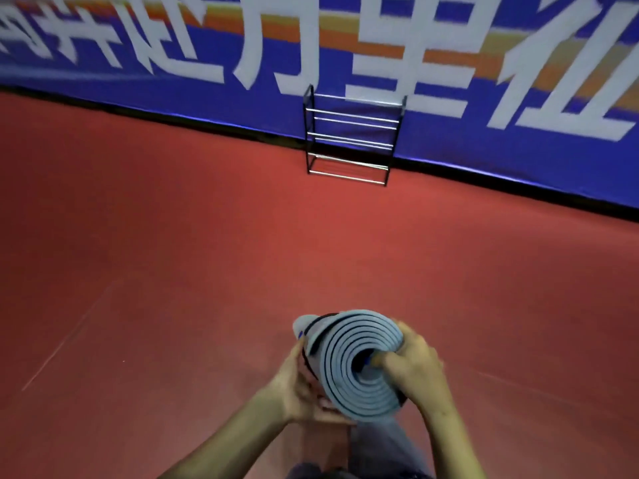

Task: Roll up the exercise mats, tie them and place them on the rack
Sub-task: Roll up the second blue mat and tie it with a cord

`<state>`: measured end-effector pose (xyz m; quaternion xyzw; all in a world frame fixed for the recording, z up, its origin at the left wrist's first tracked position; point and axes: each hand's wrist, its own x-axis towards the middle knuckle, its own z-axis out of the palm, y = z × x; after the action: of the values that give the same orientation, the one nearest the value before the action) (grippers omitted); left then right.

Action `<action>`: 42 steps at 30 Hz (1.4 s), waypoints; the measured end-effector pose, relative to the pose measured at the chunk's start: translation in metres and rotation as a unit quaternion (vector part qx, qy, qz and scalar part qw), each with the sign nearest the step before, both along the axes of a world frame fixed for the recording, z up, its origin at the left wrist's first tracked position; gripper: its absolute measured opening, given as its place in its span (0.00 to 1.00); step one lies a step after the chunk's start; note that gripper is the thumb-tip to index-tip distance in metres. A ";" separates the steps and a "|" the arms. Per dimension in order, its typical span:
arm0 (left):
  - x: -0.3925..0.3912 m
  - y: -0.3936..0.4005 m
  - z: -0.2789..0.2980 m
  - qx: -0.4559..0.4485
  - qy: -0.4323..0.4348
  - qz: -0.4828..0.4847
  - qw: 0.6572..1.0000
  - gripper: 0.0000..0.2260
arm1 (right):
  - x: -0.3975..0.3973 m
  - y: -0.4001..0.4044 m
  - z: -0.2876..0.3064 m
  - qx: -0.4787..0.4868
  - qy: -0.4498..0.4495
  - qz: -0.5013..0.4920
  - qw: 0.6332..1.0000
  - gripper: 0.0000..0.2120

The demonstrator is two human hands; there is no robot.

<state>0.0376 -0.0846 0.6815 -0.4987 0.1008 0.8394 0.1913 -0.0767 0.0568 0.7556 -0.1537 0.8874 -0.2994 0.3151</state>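
A rolled grey-blue exercise mat (349, 344) stands on end in front of me, its spiral end facing the camera, with a dark strap around its left side. My left hand (301, 385) grips the roll from the left and below. My right hand (415, 366) holds its right side, fingers curled over the rim into the spiral. The black metal rack (352, 136) with silver rails stands ahead against the wall, several steps away, with nothing on its shelves.
Red sports floor (173, 254) stretches between me and the rack. A blue banner wall (501, 160) with large white characters runs along the back. My legs in grey trousers (380, 454) show at the bottom edge.
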 end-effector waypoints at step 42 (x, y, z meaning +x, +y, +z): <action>-0.812 -0.811 0.150 -0.275 0.257 -0.126 0.918 0.26 | -0.814 -0.779 0.176 -0.149 0.245 -0.062 0.956 0.11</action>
<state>-0.7743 -0.8955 0.8318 -0.2816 0.4359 0.8466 0.1184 -0.8904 -0.7222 0.9315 -0.2125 0.8904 -0.4002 0.0428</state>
